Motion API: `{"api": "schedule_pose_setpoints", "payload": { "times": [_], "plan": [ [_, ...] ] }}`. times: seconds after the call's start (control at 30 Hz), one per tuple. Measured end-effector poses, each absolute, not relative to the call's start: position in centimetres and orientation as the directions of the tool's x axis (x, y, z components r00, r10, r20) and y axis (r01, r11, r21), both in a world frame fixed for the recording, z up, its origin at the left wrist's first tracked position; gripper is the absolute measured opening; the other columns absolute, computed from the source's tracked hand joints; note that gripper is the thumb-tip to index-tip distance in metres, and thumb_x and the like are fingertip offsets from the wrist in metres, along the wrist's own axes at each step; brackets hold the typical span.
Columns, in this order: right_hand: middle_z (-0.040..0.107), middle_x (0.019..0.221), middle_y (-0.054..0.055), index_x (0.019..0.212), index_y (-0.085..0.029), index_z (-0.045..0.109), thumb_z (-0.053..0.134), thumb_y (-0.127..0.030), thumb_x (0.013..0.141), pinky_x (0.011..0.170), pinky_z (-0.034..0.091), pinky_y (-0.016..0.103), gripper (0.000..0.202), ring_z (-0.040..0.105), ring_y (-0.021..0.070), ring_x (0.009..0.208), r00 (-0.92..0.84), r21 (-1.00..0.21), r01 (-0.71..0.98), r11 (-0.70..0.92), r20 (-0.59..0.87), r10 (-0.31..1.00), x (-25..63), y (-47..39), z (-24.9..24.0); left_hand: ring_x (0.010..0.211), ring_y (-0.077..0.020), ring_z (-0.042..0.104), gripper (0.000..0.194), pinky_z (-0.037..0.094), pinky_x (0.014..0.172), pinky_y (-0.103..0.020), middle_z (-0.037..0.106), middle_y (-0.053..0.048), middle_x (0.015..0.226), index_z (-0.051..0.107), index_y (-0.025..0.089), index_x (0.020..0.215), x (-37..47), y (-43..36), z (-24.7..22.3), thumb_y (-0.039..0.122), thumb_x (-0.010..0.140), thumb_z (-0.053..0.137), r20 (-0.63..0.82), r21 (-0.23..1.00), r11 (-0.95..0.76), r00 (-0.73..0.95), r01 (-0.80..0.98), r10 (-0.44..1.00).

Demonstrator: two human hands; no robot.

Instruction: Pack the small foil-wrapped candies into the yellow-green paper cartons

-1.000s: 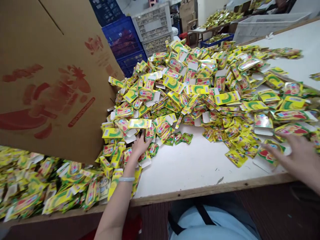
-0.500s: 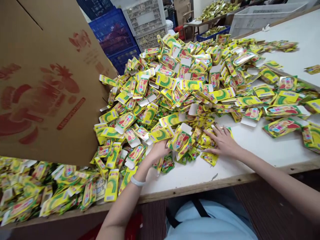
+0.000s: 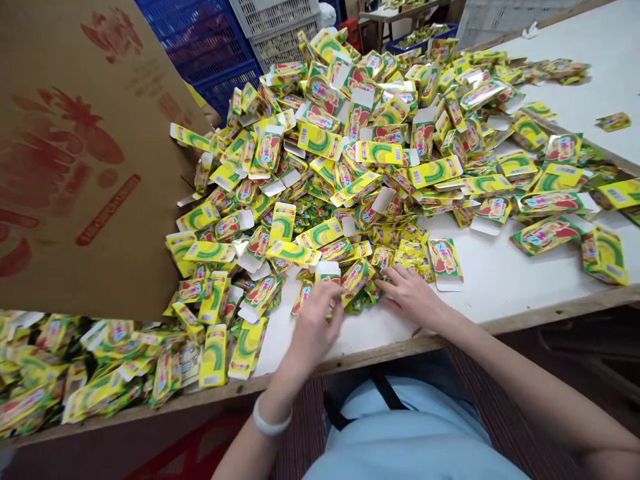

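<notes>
My left hand [image 3: 317, 323], a pale band on its wrist, is near the table's front edge with its fingers curled at a small box [image 3: 327, 272] with a white flap. Whether it grips anything is hidden. My right hand [image 3: 413, 298] lies palm down with its fingers apart, its fingertips at small yellow packets [image 3: 411, 245] and beside a tilted box [image 3: 356, 279]. A flat yellow-green box [image 3: 446, 261] lies right of the packets. Behind both hands rises a large heap of yellow and green boxes [image 3: 380, 153], many with white flaps open.
A big printed cardboard carton [image 3: 100, 253] stands at the left, with more boxes [image 3: 120, 380] in front of it. Blue crates [image 3: 225, 87] and white crates [image 3: 287, 40] are stacked behind. The white table [image 3: 590, 40] has a wooden front edge [image 3: 400, 348].
My left hand has drawn back toward the front edge, out of the boxes. My right hand has shifted left, off the yellow packets. The view has shifted slightly, and a flat box now shows at the right.
</notes>
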State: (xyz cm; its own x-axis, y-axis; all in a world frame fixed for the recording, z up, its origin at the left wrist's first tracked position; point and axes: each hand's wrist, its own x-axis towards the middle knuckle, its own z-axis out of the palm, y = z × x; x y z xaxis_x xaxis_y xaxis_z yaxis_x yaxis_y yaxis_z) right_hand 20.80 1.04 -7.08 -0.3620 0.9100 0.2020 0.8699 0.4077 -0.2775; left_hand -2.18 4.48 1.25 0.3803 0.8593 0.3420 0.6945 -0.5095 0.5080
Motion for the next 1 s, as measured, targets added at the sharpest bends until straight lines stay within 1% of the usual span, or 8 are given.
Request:
{"api": "schedule_pose_setpoints", "payload": {
  "times": [0.07,0.17,0.23,0.4,0.57,0.77,0.9,1.0],
  "plan": [
    [0.066,0.11,0.015,0.118,-0.018,0.07,0.053,-0.029,0.098,0.086,0.048,0.042,0.028,0.058,0.0282,0.102,-0.406,-0.296,0.843,0.449,0.199,0.892,21.4,1.5,-5.2,0.101,-0.0222,0.065,0.021,0.055,0.09,-0.038,0.067,-0.009,0.105,0.063,0.022,0.106,-1.1,1.7,-0.3,0.022,0.095,0.045,0.265,0.597,-0.557,0.514,0.577,0.816],
    [0.066,0.104,0.012,0.117,-0.021,0.069,0.051,-0.029,0.1,0.082,0.05,0.039,0.027,0.059,0.0264,0.097,-0.415,-0.309,0.822,0.478,0.249,0.875,23.3,0.1,-4.0,0.088,-0.0216,0.067,0.025,0.055,0.08,-0.036,0.066,-0.012,0.109,0.059,0.02,0.117,-0.5,-0.2,-2.7,0.031,0.098,0.048,0.097,0.649,-0.428,0.489,0.63,0.867],
    [0.065,0.103,0.012,0.115,-0.02,0.067,0.053,-0.033,0.099,0.083,0.05,0.04,0.025,0.059,0.0274,0.097,-0.302,-0.304,0.871,0.385,0.287,0.909,24.4,-1.5,-4.8,0.084,-0.0219,0.067,0.029,0.054,0.079,-0.036,0.066,-0.012,0.109,0.056,0.02,0.124,-0.2,0.1,-3.7,0.034,0.1,0.047,0.054,0.611,-0.349,0.403,0.711,0.914],
    [0.063,0.102,0.014,0.111,-0.017,0.061,0.06,-0.051,0.092,0.079,0.052,0.043,0.039,0.059,0.032,0.097,0.015,-0.218,0.975,0.043,0.257,0.966,24.3,-3.4,-8.4,0.107,-0.0297,0.065,0.033,0.052,0.084,-0.038,0.065,-0.013,0.119,0.057,0.021,0.127,2.4,2.2,-3.5,0.038,0.1,0.048,0.09,0.425,-0.372,0.37,0.825,0.925],
    [0.065,0.102,0.017,0.099,-0.013,0.065,0.059,-0.037,0.094,0.075,0.052,0.039,0.025,0.06,0.0314,0.098,-0.009,-0.073,0.997,0.02,0.145,0.989,22.5,-3.2,-7.6,0.11,-0.0318,0.063,0.047,0.054,0.082,-0.037,0.063,-0.014,0.118,0.055,0.017,0.126,4.5,2.3,-4.3,0.039,0.087,0.07,-0.042,0.257,-0.382,0.406,0.887,0.913],
    [0.067,0.095,0.02,0.09,-0.01,0.069,0.052,-0.017,0.091,0.069,0.048,0.037,0.018,0.063,0.0296,0.087,-0.122,0.05,0.992,0.118,0.091,0.988,21.9,-2.9,-5.4,0.109,-0.028,0.062,0.037,0.052,0.088,-0.039,0.059,-0.01,0.113,0.053,0.019,0.109,3.1,2.1,-5.7,0.033,0.083,0.074,-0.071,0.445,-0.378,0.453,0.812,0.889],
    [0.067,0.077,0.013,0.079,-0.016,0.065,0.045,-0.015,0.093,0.058,0.044,0.029,0.025,0.063,0.0229,0.072,-0.048,-0.139,0.987,0.081,0.229,0.972,23.9,-2.3,-5.6,0.09,-0.023,0.065,0.033,0.051,0.078,-0.035,0.062,-0.006,0.101,0.054,0.019,0.111,1.9,1.9,-5.6,0.029,0.084,0.07,-0.057,0.658,-0.268,0.401,0.704,0.914],
    [0.064,0.069,0.007,0.078,-0.02,0.061,0.042,-0.034,0.099,0.052,0.043,0.027,0.032,0.058,0.0184,0.06,0.153,-0.571,0.819,0.064,0.323,0.934,25.2,-3.1,-6.8,0.062,-0.0172,0.059,0.04,0.046,0.065,-0.029,0.059,0.004,0.071,0.056,0.02,0.12,1.7,1.5,-5.6,0.037,0.086,0.067,-0.102,0.789,-0.134,0.343,0.6,0.934]
  ]
}}
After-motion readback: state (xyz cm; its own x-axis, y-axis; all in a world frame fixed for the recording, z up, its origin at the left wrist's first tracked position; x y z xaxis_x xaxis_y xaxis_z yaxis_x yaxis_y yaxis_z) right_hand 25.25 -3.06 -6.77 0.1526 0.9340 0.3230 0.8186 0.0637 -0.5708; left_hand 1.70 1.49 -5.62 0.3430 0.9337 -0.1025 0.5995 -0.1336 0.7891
